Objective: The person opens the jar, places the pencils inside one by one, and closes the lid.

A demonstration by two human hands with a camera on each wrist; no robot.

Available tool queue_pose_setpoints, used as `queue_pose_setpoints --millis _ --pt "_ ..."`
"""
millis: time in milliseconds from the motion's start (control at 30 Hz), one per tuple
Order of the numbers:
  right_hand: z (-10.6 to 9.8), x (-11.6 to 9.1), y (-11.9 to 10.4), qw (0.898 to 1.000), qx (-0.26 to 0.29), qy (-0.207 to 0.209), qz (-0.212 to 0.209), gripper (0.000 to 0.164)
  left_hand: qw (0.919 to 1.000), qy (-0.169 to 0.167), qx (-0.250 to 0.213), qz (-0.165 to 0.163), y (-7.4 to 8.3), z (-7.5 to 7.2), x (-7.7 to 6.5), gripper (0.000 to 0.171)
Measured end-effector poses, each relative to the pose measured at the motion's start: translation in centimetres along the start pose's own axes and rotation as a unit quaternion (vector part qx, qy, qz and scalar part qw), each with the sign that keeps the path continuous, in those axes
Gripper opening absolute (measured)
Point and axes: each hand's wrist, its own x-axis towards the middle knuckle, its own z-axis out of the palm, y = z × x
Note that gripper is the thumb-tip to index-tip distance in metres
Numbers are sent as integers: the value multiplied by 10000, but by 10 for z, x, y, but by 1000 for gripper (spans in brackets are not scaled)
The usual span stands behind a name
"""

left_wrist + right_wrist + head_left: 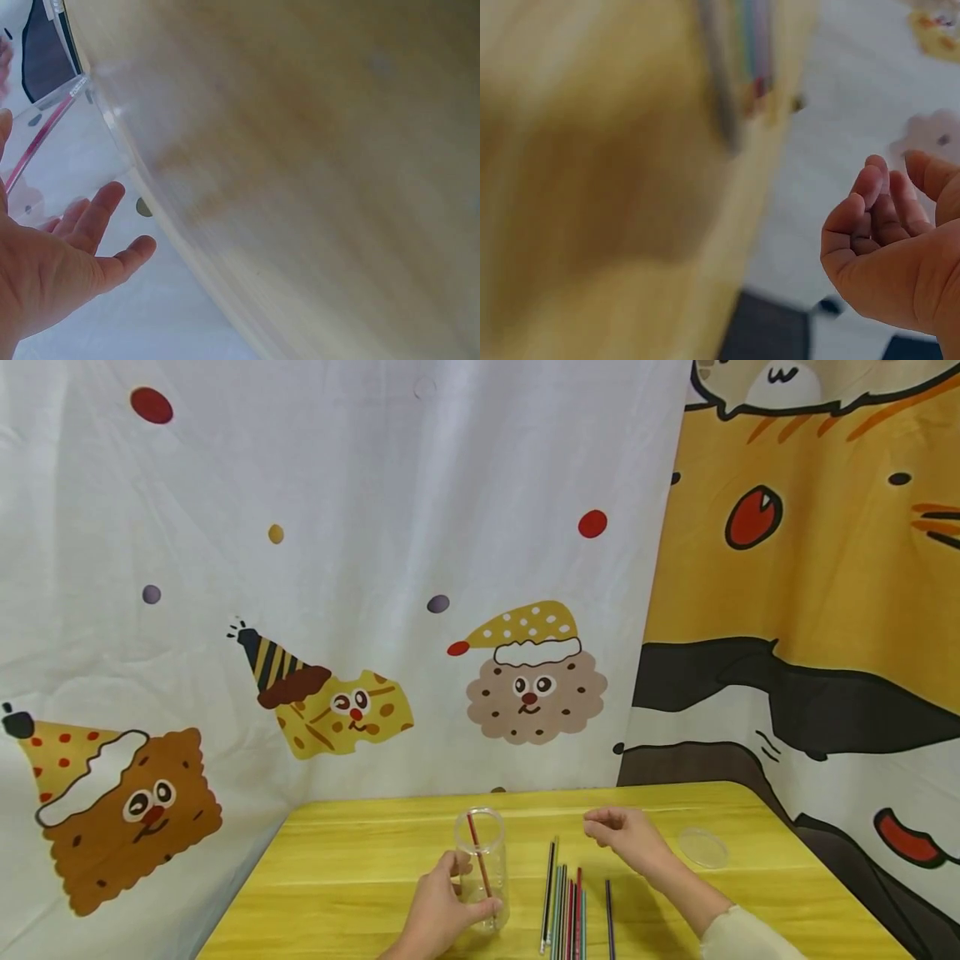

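Observation:
A clear plastic jar (498,864) stands on the table with its mouth up, a red pencil (480,852) leaning inside it. My left hand (438,902) grips the jar low on its left side, the thumb across the near wall. In the left wrist view the red pencil (41,142) shows through the clear wall beside the hand (56,262). Right of the jar lies a bunch of pencils (567,910) in several colours, with a dark blue pencil (610,914) apart from it. My right hand (630,842) hovers beyond the bunch, fingers loosely bent, holding nothing.
A clear round lid (703,848) lies on the yellow wood-grain table (360,860) to the right of my right hand. Behind the table's far edge hangs a white curtain (360,485) printed with cartoon figures.

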Motion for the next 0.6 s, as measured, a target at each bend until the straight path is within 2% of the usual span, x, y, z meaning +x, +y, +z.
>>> queue_pose_setpoints --millis 133,267,400,600 --pt "-18 -5 37 9984 -486 -86 284 41 10000 -28 -35 -24 0 0 0 65" --pt "-24 -11 60 9944 -990 -201 322 47 10000 -41 -9 -41 1 -1 0 64" --pt "-17 -15 68 9872 -1524 -311 354 56 10000 -20 66 -28 1 -1 0 64" --pt "-3 -16 64 9706 -2346 -392 364 72 9999 -85 9 -138 1 -1 0 65"
